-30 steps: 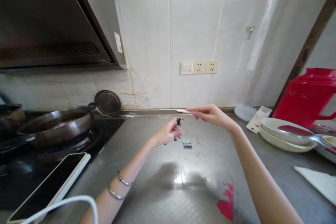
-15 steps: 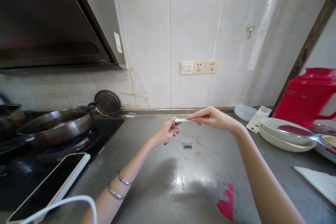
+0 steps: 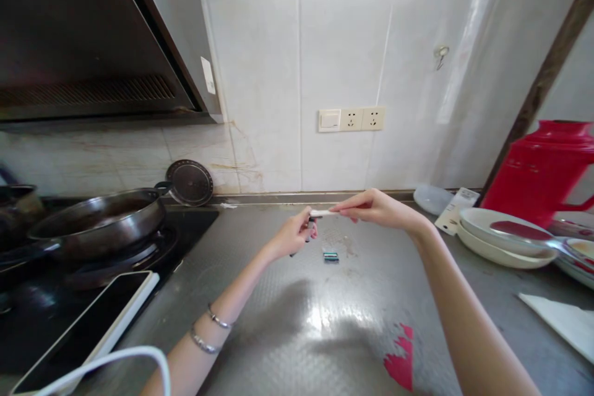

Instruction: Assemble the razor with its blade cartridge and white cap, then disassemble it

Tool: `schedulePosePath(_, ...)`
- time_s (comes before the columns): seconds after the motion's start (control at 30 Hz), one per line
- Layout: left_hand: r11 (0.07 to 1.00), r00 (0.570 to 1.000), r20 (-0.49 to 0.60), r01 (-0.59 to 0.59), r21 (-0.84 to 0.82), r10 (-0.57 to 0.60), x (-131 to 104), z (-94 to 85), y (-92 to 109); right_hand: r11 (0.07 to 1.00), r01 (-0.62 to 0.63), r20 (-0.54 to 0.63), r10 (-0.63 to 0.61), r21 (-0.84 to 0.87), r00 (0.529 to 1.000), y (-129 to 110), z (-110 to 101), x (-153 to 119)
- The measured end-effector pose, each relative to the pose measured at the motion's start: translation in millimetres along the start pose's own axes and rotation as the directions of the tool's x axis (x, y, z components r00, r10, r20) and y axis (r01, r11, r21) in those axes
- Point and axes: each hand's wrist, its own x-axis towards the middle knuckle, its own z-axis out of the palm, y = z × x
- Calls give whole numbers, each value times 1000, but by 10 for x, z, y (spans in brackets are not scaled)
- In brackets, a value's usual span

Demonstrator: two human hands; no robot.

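Observation:
Above the metal counter (image 3: 278, 297), my left hand (image 3: 296, 234) is closed around a dark, thin handle (image 3: 310, 230), whose lower end sticks out below the fingers. A small white piece (image 3: 323, 213) lies level at the top of that handle, between my two hands. From the right, my right hand (image 3: 378, 209) reaches over with fingers pressed together on the white piece's right end. Below the hands, a small green and dark razor cartridge (image 3: 331, 257) rests flat on the counter.
At left are a steel pan (image 3: 99, 223) on the stove and a phone (image 3: 88, 334) with a white cable (image 3: 116, 356). Stacked plates (image 3: 501, 235), a red thermos (image 3: 538, 173) and white paper (image 3: 561, 322) sit at right. A torn pink patch (image 3: 401, 362) marks the front.

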Motion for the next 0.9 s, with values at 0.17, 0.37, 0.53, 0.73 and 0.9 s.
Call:
schedulePosePath(0.17,998,1000,3,9,-59,-9,0,-2,-2,1000,-16,-55,16,-4,998,25,-24,-11)
schedulePosePath(0.37,997,1000,0,22,-67,-22,2,-17,61,999,13,-125,-9,29,992,32,-1,4)
schedulePosePath(0.53,996,999,-13,42,-76,-43,6,-34,37,992,-3,134,-14,128,991,-125,-48,-74)
schedulePosePath(0.73,975,991,-19,128,-182,-133,1,-46,65,915,-36,-162,110,403,981,-229,123,-30)
schedulePosePath(0.9,950,981,5,187,-250,-192,2,-41,94,616,-13,-187,260,788,947,-117,733,23)
